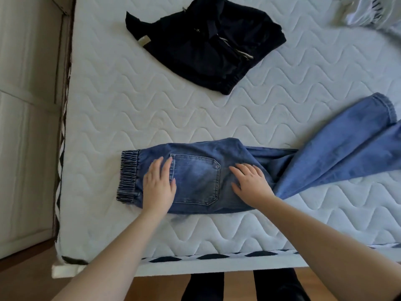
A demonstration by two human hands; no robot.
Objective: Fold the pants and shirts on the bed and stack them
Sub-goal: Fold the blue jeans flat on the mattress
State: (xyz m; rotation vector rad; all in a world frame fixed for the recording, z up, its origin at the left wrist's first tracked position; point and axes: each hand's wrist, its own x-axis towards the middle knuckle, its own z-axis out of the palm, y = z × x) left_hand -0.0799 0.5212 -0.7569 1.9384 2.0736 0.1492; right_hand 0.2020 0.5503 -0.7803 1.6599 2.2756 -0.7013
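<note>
Head view, looking down on a bed (238, 118) with a white quilted mattress that fills most of the frame. At the far left we see pale wardrobe doors (26, 127) and a strip of wooden floor.

Left of centre, low in the frame, our left hand (159, 185) lies flat on the blue jeans (196, 177), just beside their gathered elastic waistband (129, 177), which points to the frame's left. Its grip is spread, fingers straight, pressing the cloth and pinching nothing. A back pocket (195, 179) shows between our two hands.

Above, in the upper middle, a dark folded garment (206, 44) with a drawstring rests on the mattress, well apart from the jeans.

Right of the pocket, our right hand (251, 183) also presses flat, grip spread, near where the seat narrows into the legs. From there the legs (347, 148) run on to the right edge of the frame, fanning upward, one hem in sight and the rest cut off.

So the jeans' long axis lies left to right across the frame, and the unfolded length lies wholly to the right of both hands. We judge the right hand nearer to it, and better placed to reach out and bring the legs back over toward the waistband.

In the upper right corner a pale garment (366, 11) shows blurred.
</note>
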